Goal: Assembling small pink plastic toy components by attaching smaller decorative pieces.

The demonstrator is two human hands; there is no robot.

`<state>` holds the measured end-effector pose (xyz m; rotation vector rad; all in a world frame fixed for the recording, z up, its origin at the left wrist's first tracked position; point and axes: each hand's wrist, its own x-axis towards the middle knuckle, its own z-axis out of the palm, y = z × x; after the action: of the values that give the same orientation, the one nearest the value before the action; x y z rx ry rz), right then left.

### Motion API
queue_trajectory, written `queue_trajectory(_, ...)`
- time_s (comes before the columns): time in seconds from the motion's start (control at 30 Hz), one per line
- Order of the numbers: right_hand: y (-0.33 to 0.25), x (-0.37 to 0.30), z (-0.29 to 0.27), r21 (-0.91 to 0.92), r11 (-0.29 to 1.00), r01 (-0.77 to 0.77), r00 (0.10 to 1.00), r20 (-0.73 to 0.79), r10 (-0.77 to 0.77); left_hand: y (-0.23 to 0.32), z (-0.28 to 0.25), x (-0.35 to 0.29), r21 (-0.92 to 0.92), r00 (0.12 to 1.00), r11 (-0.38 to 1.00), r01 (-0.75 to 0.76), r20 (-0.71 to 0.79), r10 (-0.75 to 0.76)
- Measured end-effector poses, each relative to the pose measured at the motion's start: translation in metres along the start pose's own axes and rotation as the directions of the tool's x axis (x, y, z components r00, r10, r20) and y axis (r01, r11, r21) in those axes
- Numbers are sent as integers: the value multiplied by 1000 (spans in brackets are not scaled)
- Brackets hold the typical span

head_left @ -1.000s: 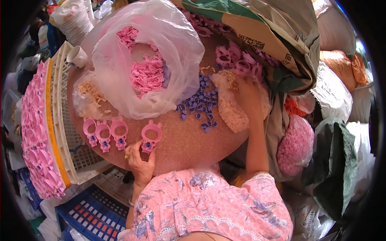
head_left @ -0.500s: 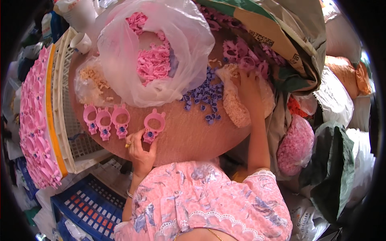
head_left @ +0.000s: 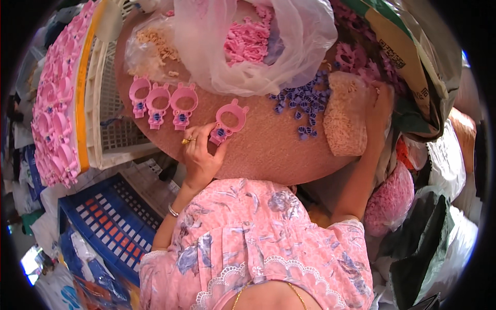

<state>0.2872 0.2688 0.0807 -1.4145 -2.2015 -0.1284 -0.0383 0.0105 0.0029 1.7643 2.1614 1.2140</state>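
Observation:
My left hand (head_left: 201, 157) pinches the lower end of a pink plastic ring piece (head_left: 238, 109) with small ears and a blue bit at its base. Three matching pink pieces (head_left: 185, 97) lie in a row to its left on the round brown table (head_left: 258, 160). At the right, my right hand (head_left: 380, 106) grips the edge of a clear bag of small beige pieces (head_left: 345, 121), its fingers bent and partly hidden. Small blue striped pieces (head_left: 308, 106) lie scattered beside that bag.
A large translucent bag (head_left: 305, 57) of pink parts stands at the far side. Another beige-filled bag (head_left: 152, 49) lies far left. Crates (head_left: 103, 129) topped with pink pieces stand left; a blue basket (head_left: 111, 219) sits below. Sacks (head_left: 434, 103) crowd the right.
The view has shifted, so the table sits higher and further right. My right hand has moved from atop the beige bag to its right edge; the bag looks narrower. My left hand keeps its hold.

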Motion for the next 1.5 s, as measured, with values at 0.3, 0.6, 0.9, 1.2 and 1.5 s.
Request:
queue_trajectory(0.3,-116,-57,8,266,936,231,928,229,-294,-1,-2,-1,6,999,1000,-2,-34,2)
queue_trajectory(0.6,-150,-99,52,429,845,320,829,305,-469,-2,0,-4,-1,1000,1000,-3,-6,3)
queue_trajectory(0.9,-139,-107,38,681,712,-171,974,224,20,6,-3,1,5,999,999,36,-3,-36)
queue_trajectory(1.2,-188,-89,47,295,951,90,978,154,-140,14,-4,3,43,998,997,67,5,-67)
queue_trajectory(1.5,-203,-83,43,486,833,-266,928,363,85,10,5,3,-59,984,991,124,-124,-131)
